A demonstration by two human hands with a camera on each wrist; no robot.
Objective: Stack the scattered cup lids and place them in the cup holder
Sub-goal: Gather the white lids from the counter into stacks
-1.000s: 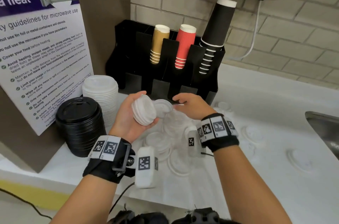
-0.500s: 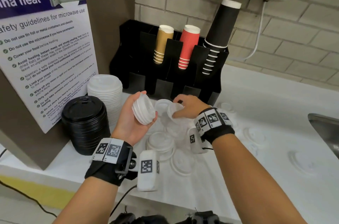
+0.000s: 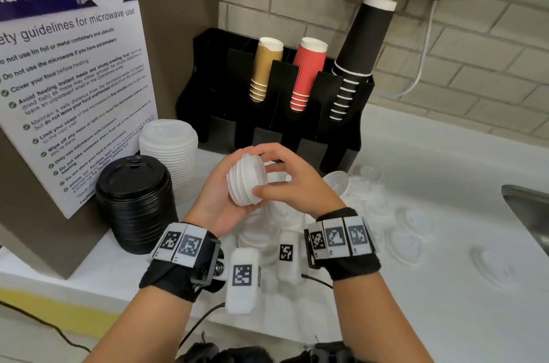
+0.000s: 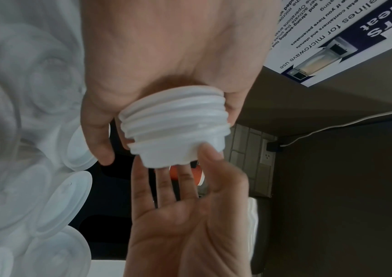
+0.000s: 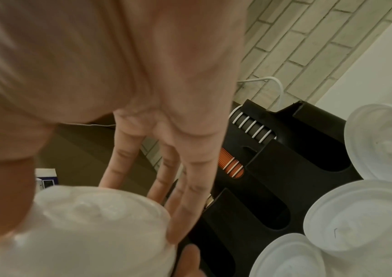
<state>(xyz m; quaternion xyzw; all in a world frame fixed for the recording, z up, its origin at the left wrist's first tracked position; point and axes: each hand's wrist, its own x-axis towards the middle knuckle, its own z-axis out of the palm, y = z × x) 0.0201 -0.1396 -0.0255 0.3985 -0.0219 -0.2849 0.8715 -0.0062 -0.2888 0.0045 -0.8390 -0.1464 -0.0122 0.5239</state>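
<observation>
A small stack of white cup lids (image 3: 247,180) is held above the counter between both hands. The left hand (image 3: 219,199) is curled around the stack from below and behind, thumb and fingers clamped on its ridged sides. The right hand (image 3: 292,182) is laid against the stack's top lid with fingers nearly straight, its thumb (image 3: 261,192) pressed on the rim. Loose white lids (image 3: 407,239) are scattered on the white counter (image 3: 445,318) beneath and right of the right hand. The black cup holder (image 3: 267,125), filled with cups, is seen just beyond the fingertips.
</observation>
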